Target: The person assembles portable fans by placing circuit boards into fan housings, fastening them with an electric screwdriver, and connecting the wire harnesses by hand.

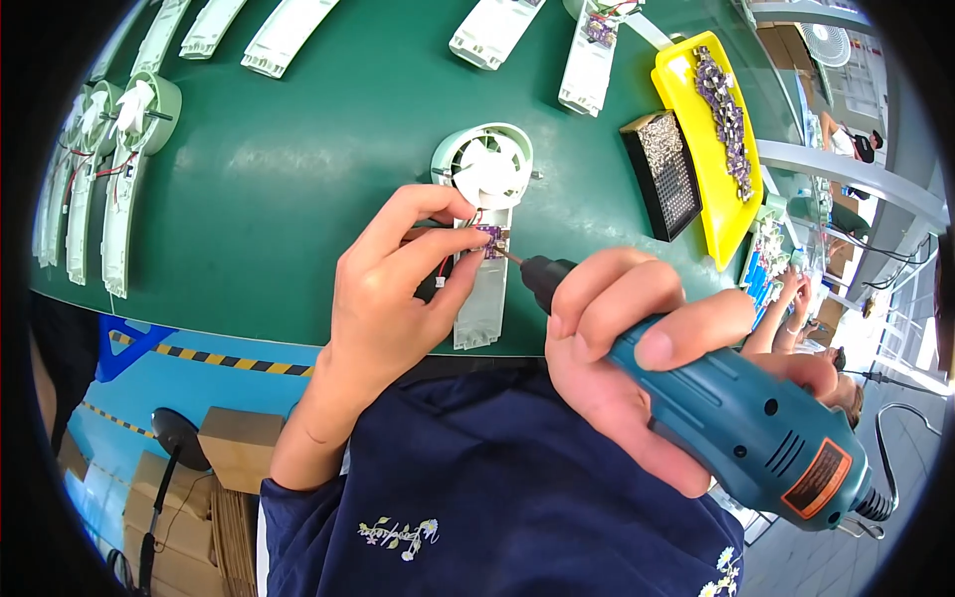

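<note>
On the green table before me lies a pale green handheld fan housing, its round fan head pointing away from me. A small purple circuit board sits in its handle, with thin red and black wires beside it. My left hand has its fingertips closed on the board, pressing it against the handle. In my right hand is a teal electric screwdriver, fingers wrapped around its body. Its bit reaches the right part of the board; whether a screw is at the tip is too small to tell.
A yellow tray of purple circuit boards and a black box of small screws stand to the right. Several fan housings line the left side, with more handle shells along the far side. Co-workers' hands show at right.
</note>
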`<control>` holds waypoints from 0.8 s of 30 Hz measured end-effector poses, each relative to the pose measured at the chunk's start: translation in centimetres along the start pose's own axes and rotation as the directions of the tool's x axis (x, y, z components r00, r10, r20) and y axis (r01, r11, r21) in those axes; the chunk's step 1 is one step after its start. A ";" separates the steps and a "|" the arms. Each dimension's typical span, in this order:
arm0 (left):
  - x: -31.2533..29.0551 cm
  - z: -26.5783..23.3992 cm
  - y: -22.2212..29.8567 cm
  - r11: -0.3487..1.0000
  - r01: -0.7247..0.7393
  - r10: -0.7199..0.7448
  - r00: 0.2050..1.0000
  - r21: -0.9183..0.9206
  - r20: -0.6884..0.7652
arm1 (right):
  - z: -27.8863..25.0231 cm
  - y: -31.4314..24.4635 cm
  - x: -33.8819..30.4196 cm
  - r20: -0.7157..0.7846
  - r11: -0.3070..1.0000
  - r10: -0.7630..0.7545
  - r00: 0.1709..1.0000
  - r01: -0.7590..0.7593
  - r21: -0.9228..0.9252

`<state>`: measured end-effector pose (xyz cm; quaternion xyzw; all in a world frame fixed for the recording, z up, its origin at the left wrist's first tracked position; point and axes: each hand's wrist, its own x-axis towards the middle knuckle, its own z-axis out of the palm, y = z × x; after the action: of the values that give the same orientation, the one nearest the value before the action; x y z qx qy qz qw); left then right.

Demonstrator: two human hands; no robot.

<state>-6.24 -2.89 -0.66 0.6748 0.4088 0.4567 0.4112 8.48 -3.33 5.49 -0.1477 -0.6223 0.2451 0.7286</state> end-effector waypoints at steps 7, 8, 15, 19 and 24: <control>-0.3 0.2 0.0 1.000 -0.021 0.021 1.000 0.003 -0.017 | 0.3 0.0 -0.3 -0.017 0.999 0.001 1.000 -0.002 -0.043; -0.5 0.2 -0.2 1.000 -0.023 0.023 1.000 0.009 -0.021 | 0.1 0.4 -0.6 0.016 1.000 -0.019 1.000 0.019 0.001; -0.4 0.5 -0.4 0.999 -0.040 0.040 0.998 0.003 -0.042 | -0.1 0.8 -0.8 0.125 0.999 -0.023 0.992 0.026 -0.019; 0.3 0.5 0.1 0.996 -0.090 0.090 0.995 0.000 -0.039 | -0.6 0.5 -0.5 0.160 0.998 -0.062 0.985 0.065 -0.013; -0.2 0.3 0.4 0.984 -0.114 0.120 0.992 0.140 -0.038 | -3.8 0.3 -0.2 0.449 0.990 0.135 0.883 -0.140 -0.023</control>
<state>-5.95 -3.29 -0.42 0.7135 0.4083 0.4665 0.3266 12.17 -2.87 4.43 -0.1270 -0.7605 0.3267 0.5466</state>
